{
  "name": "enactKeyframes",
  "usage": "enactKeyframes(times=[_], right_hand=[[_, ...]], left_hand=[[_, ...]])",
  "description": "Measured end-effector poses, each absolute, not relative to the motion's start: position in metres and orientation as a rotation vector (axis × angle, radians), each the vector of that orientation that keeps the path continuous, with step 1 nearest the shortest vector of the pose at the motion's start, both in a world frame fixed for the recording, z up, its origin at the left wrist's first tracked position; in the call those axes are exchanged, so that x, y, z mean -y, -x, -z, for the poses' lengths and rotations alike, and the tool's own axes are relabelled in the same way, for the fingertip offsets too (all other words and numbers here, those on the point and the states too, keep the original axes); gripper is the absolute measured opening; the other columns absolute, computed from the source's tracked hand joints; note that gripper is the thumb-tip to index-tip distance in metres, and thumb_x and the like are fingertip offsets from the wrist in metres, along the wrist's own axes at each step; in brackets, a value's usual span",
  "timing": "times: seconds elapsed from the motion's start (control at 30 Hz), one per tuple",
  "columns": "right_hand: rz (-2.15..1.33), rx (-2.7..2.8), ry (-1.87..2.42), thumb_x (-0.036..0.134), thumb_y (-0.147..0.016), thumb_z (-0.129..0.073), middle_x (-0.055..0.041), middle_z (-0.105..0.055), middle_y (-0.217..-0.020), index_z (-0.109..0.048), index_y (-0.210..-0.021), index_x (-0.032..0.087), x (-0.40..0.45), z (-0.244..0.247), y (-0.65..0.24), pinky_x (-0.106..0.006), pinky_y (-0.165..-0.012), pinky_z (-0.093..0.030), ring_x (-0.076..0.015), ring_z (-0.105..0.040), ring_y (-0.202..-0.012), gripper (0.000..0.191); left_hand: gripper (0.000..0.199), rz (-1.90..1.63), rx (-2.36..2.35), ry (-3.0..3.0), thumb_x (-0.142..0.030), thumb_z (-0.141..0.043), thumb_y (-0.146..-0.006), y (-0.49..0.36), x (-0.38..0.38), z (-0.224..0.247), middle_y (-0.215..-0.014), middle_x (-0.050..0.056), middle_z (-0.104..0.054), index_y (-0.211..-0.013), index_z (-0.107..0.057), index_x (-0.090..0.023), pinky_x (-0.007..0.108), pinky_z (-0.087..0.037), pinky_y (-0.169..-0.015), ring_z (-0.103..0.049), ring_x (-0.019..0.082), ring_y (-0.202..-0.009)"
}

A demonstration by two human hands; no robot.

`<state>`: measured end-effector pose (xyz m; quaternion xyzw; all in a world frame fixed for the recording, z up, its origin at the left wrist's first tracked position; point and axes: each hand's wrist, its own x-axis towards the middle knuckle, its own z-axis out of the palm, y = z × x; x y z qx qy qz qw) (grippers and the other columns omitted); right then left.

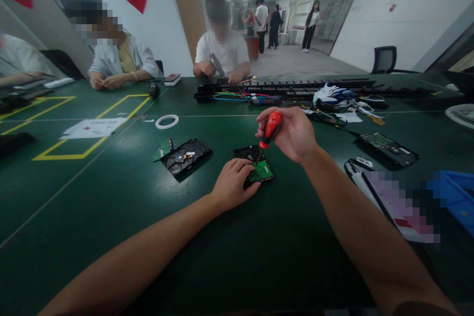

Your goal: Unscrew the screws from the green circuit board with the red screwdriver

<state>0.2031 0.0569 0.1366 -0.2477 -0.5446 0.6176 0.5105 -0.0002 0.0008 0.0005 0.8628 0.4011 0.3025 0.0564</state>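
Observation:
A hard drive (263, 171) lies on the green table with its green circuit board facing up. Over its left side rests my left hand (237, 182), its fingers and thumb gripping the edges. My right hand (292, 133) is closed around a red and black screwdriver (273, 126). The screwdriver leans, with its thin shaft pointing down at the circuit board; whether the tip sits in a screw is too small to tell. To the left lies another hard drive (187, 156) with small metal parts on it, and a loose green circuit board (163, 149) beside it.
A third hard drive (387, 149) lies at the right, near a pale box-like thing (400, 207) and a blue bin (457, 197). Gloves (331, 95), cables and long black strips (289, 90) line the far side. A white ring (167, 121) lies left. Across the table sit several people.

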Motion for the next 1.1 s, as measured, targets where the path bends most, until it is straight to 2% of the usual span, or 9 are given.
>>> enactKeyframes(times=[0.47, 0.6, 0.67, 0.8, 0.9, 1.1], right_hand=[[-1.415, 1.352, 0.635, 0.044, -0.087, -0.065, -0.003, -0.069, -0.087, -0.072, -0.09, 0.021, -0.0534, -0.1376, -0.2046, -0.036, -0.083, -0.054, -0.0188, -0.066, -0.081, 0.024], [-1.385, 1.404, 0.653, 0.043, -0.088, -0.067, -0.001, -0.066, -0.086, -0.075, -0.099, 0.021, -0.0518, -0.1382, -0.2058, -0.034, -0.08, -0.053, -0.0175, -0.063, -0.08, 0.025], [-1.37, 1.418, 0.66, 0.042, -0.089, -0.066, -0.0014, -0.065, -0.087, -0.076, -0.098, 0.021, -0.052, -0.1375, -0.206, -0.034, -0.079, -0.053, -0.0175, -0.063, -0.08, 0.025], [-1.4, 1.347, 0.613, 0.041, -0.088, -0.065, -0.0033, -0.069, -0.092, -0.074, -0.088, 0.021, -0.0538, -0.1355, -0.2049, -0.036, -0.086, -0.056, -0.0193, -0.068, -0.086, 0.022], [-1.476, 1.284, 0.57, 0.041, -0.086, -0.063, -0.0058, -0.074, -0.094, -0.072, -0.088, 0.02, -0.0551, -0.1352, -0.204, -0.04, -0.093, -0.057, -0.0226, -0.073, -0.091, 0.023], [-1.478, 1.317, 0.601, 0.042, -0.089, -0.065, -0.0021, -0.071, -0.082, -0.07, -0.098, 0.022, -0.0545, -0.1371, -0.2034, -0.037, -0.081, -0.055, -0.0193, -0.068, -0.078, 0.022]], left_hand=[[0.034, -0.919, -1.211, -2.606, -0.039, -0.077, -0.095, 0.0002, -0.0019, -0.0001, -0.132, 0.011, -0.07, -0.124, -0.068, -0.024, 0.057, -0.054, -0.111, -0.064, 0.033, -0.126], [0.035, -0.918, -1.207, -2.607, -0.04, -0.078, -0.094, 0.0004, -0.0026, 0.001, -0.132, 0.011, -0.07, -0.125, -0.068, -0.025, 0.058, -0.054, -0.111, -0.064, 0.033, -0.127], [0.035, -0.916, -1.208, -2.611, -0.04, -0.078, -0.095, 0.0004, -0.0025, 0.0012, -0.132, 0.011, -0.07, -0.125, -0.068, -0.025, 0.057, -0.054, -0.111, -0.065, 0.033, -0.127], [0.035, -0.912, -1.216, -2.615, -0.04, -0.077, -0.095, 0.0004, -0.0022, 0.0014, -0.133, 0.011, -0.069, -0.125, -0.068, -0.025, 0.056, -0.055, -0.112, -0.064, 0.033, -0.128], [0.035, -0.912, -1.221, -2.611, -0.04, -0.077, -0.095, 0.0002, -0.0017, 0.0009, -0.133, 0.011, -0.069, -0.125, -0.068, -0.024, 0.057, -0.054, -0.112, -0.064, 0.033, -0.128], [0.034, -0.928, -1.214, -2.613, -0.039, -0.076, -0.096, 0.0, -0.0003, -0.0009, -0.133, 0.011, -0.069, -0.124, -0.067, -0.023, 0.056, -0.054, -0.112, -0.064, 0.033, -0.127]])
